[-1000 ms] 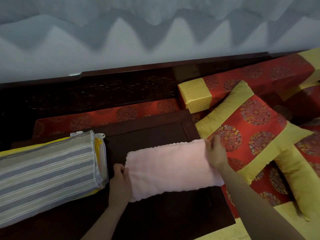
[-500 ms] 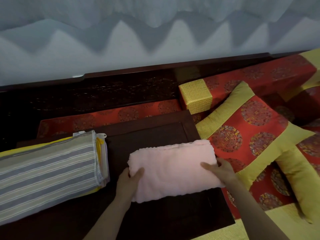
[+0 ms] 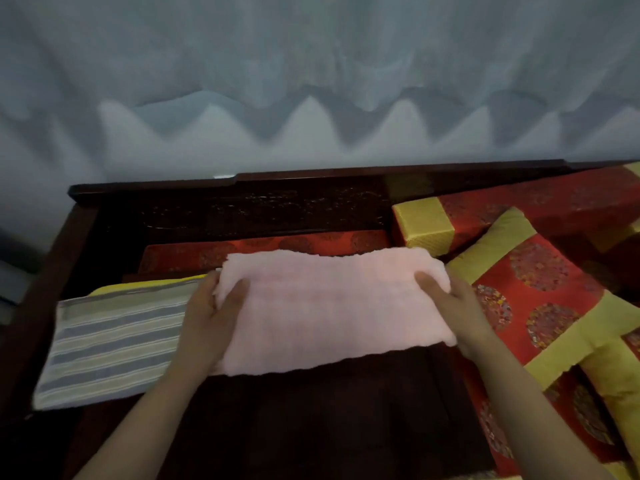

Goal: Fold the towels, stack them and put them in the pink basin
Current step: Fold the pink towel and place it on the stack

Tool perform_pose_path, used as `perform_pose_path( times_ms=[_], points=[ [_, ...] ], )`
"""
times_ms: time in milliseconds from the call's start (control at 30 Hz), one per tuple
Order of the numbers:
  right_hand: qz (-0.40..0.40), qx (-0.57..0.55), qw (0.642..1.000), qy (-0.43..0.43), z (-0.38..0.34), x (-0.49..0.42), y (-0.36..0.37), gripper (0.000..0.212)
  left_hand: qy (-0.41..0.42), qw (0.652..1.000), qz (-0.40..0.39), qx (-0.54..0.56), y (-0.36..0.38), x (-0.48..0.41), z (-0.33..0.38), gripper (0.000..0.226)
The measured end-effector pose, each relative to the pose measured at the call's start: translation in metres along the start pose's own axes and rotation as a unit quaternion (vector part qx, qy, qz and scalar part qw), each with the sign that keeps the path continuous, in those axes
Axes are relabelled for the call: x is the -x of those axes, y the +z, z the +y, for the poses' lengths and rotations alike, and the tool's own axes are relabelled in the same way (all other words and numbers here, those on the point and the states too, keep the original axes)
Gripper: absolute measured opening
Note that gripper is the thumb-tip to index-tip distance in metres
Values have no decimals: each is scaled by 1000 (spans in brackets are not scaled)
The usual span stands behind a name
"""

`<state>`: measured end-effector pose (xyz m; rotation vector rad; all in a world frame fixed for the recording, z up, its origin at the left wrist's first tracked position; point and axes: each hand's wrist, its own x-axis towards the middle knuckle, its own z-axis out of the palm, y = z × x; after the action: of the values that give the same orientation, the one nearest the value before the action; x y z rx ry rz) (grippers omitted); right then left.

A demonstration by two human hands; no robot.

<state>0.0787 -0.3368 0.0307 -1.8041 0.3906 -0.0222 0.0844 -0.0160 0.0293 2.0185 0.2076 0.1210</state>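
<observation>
Right now I hold the folded pink towel (image 3: pixel 332 306) by its two short ends, lifted a little above the dark wooden worktop (image 3: pixel 329 420). My left hand (image 3: pixel 211 317) is clamped on the end at nine o'clock, thumb lying on top of the cloth and fingers tucked underneath. My right hand (image 3: pixel 453 310) is clamped on the end at three o'clock in the same way, thumb on top near the far corner. The towel stretches flat between them, its near edge hanging free over the wood.

At nine o'clock from the towel lies a folded striped towel (image 3: pixel 114 344) in grey and cream bands, with a yellow cloth (image 3: pixel 145 285) showing along its far edge; my left hand overlaps its right end. At three o'clock sits a red cushion (image 3: pixel 540 299) with gold borders and round patterns, and at one o'clock a red and gold bolster (image 3: pixel 485 220). At twelve o'clock, past a red seat pad (image 3: pixel 263 249), runs a carved dark wooden backrest (image 3: pixel 242 202), with a pale curtain (image 3: pixel 311 81) above it.

I can read no label, brand or writing on any of the cloths; a small white mark on the backrest is too blurred to make out. The pink basin is not in view.
</observation>
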Motion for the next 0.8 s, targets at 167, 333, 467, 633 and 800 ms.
perform_pose_path(
  times_ms=[167, 333, 467, 633, 800],
  points=[
    [-86, -50, 993, -69, -73, 10, 102, 22, 61, 990, 121, -35, -124, -17, 1, 19],
    [-115, -66, 987, -85, -74, 31, 205, 42, 44, 979, 194, -44, -214, -23, -34, 14],
    [-124, 77, 989, -4, -20, 43, 256, 57, -105, 989, 74, -79, -223, -33, -117, 23],
    [-102, 151, 983, 31, 1, 43, 275, 57, -271, 962, 15, 22, -219, -29, -186, 34],
    [-47, 208, 973, -90, -6, 38, 284, 30, -175, 979, 106, -14, -212, -14, -187, 15]
  ],
)
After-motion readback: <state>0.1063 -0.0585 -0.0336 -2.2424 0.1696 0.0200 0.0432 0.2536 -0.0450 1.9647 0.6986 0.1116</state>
